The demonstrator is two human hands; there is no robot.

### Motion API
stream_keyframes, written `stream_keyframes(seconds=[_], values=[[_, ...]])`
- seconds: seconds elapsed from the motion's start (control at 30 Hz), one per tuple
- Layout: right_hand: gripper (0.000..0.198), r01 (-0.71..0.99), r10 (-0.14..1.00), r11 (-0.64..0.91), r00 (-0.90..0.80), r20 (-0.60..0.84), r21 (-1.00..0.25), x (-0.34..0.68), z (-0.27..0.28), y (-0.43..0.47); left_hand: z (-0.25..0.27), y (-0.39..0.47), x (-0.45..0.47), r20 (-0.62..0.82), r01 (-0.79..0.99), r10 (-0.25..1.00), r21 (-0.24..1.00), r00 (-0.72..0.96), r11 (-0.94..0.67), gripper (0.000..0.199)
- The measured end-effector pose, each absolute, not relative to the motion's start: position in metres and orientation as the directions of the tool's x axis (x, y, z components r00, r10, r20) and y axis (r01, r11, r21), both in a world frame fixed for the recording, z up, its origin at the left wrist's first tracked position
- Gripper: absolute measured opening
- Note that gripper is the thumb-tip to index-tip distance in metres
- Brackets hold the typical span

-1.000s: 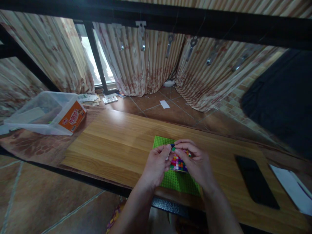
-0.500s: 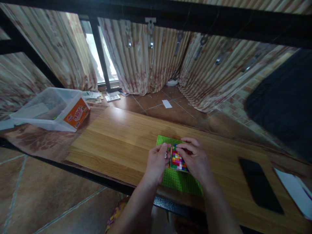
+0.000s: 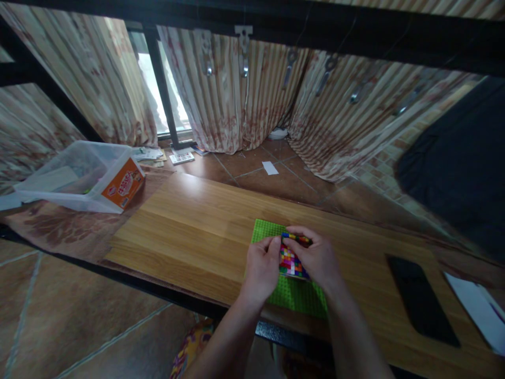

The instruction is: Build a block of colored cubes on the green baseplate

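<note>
A green studded baseplate (image 3: 292, 298) lies on the wooden board near its front edge. On or just above it is a small block built of many-coloured toy bricks (image 3: 290, 261); I cannot tell whether it touches the plate. My left hand (image 3: 263, 267) is closed at the block's left side, thumb by its upper left corner. From the right, my right hand (image 3: 319, 259) curls over the top and right edge, thumb and fingers closed on the block. A row of bricks shows between the right thumb and forefinger. The fingertips' undersides are hidden.
A black phone (image 3: 422, 300) lies to the right, beside white paper (image 3: 473, 310). A clear plastic bin (image 3: 67, 201) with an orange label stands at the far left. Papers (image 3: 182, 158) lie behind the board (image 3: 177, 231). A dark bar (image 3: 252, 16) with hanging clips crosses the top.
My left hand has moved right and closed in on the block's left side, covering more of it. The right fingers have shifted, and a row of bricks at the top shows more.
</note>
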State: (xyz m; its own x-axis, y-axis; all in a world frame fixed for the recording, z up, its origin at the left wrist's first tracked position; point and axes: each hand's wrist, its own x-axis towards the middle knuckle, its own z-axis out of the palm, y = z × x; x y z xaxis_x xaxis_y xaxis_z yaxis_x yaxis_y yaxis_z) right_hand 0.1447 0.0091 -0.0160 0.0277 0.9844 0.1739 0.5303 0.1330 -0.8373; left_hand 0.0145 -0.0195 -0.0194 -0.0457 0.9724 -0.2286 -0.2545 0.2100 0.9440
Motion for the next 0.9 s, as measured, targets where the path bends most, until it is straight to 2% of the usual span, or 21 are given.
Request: stream_keyframes(seconds=[0.13, 0.3, 0.53, 0.8, 0.9], values=[[0.021, 0.494, 0.996, 0.006, 0.072, 0.048, -0.869, 0.144, -0.018, 0.011, -0.013, -0.022, 0.014, -0.142, -0.127, 0.989, 0.983, -0.047, 0.135, 0.034], [0.021, 0.485, 0.996, -0.006, 0.078, 0.036, -0.874, 0.144, -0.020, 0.014, -0.008, -0.023, 0.013, -0.119, -0.018, 0.992, 0.993, -0.048, 0.118, 0.033], [0.019, 0.458, 0.995, -0.007, 0.087, 0.037, -0.889, 0.144, -0.022, 0.016, -0.012, -0.022, 0.014, -0.149, -0.060, 0.988, 0.987, -0.029, 0.147, 0.032], [0.015, 0.461, 0.993, 0.023, 0.094, 0.075, -0.887, 0.140, -0.024, 0.016, -0.011, -0.020, 0.011, -0.102, -0.014, 0.994, 0.995, -0.029, 0.101, 0.031], [0.016, 0.465, 0.992, 0.032, 0.094, 0.085, -0.885, 0.139, -0.027, 0.016, -0.013, -0.019, 0.012, -0.120, -0.062, 0.992, 0.991, -0.035, 0.117, 0.032]])
